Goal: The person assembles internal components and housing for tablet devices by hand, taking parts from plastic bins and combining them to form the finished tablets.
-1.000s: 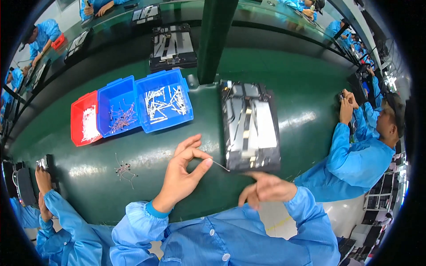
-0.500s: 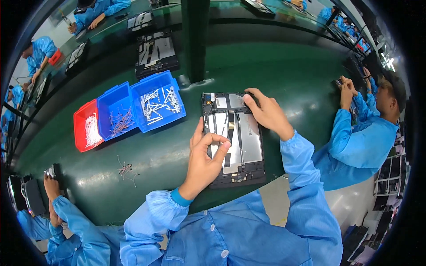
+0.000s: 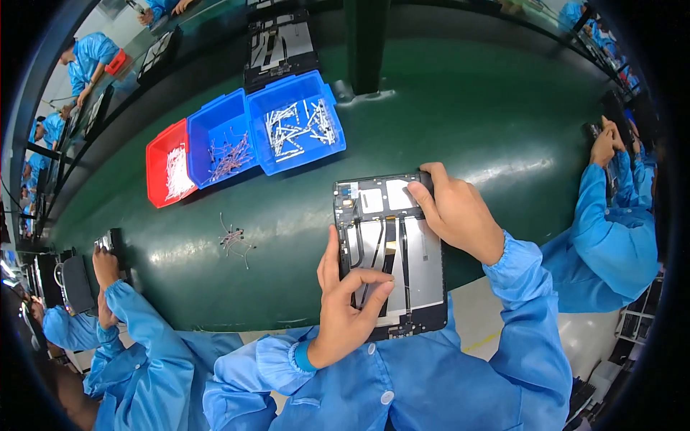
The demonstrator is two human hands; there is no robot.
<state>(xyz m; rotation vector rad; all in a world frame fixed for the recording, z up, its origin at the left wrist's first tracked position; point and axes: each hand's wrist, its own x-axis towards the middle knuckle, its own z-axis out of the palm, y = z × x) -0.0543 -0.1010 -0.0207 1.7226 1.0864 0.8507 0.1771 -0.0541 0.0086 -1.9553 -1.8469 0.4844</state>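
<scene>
An opened tablet (image 3: 424,273), black-framed with a silver plate and dark ribbon cables inside, is held near the bench's front edge. My right hand (image 3: 460,219) grips its far right corner, thumb on top and fingers round the edge. Over its lower left part is my left hand (image 3: 348,305), with thumb and index fingertip pinched together; whatever is between them, if anything, is too small to make out. The other left fingers lie along the tablet's left edge. The lower left of the tablet is hidden under this hand.
Left of the tablet, a small bunch of thin wires (image 3: 234,241) lies on the green bench (image 3: 287,215). Beyond stand a red bin (image 3: 159,188) and two blue bins (image 3: 205,118) of small parts. A green post (image 3: 366,50) rises behind. Co-workers sit on both sides.
The tablet and both my hands have come closer to my body, farther from the bins. My view has shifted too. The right-hand grip and the left-hand pinch look the same.
</scene>
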